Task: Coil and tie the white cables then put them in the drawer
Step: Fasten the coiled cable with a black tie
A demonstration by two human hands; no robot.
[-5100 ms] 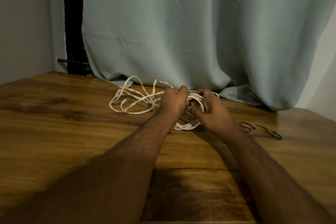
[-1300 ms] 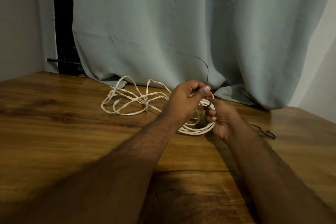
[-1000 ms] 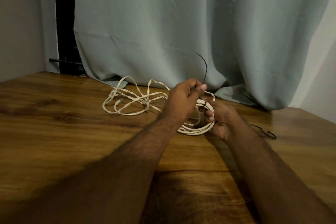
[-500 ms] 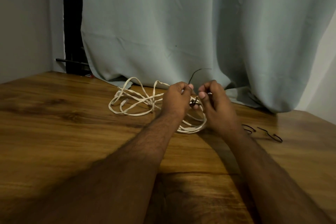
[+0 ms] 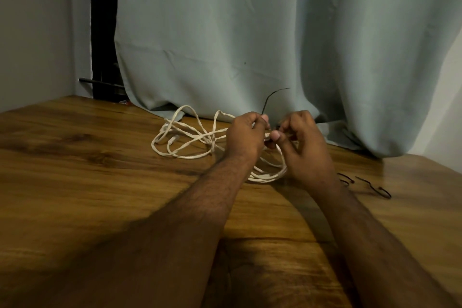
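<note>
A thin white cable, coiled in neat rings (image 5: 268,175), is held upright on a brown wooden table (image 5: 100,182). A black wire tie (image 5: 268,100) is pinched on it by left hand (image 5: 246,137) and right hand (image 5: 306,147). A loose tangled white cable (image 5: 182,140) lies just left.

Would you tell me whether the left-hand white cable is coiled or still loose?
Loose: the left cable sprawls in uneven loops on the table, with no tie visible on it.
</note>
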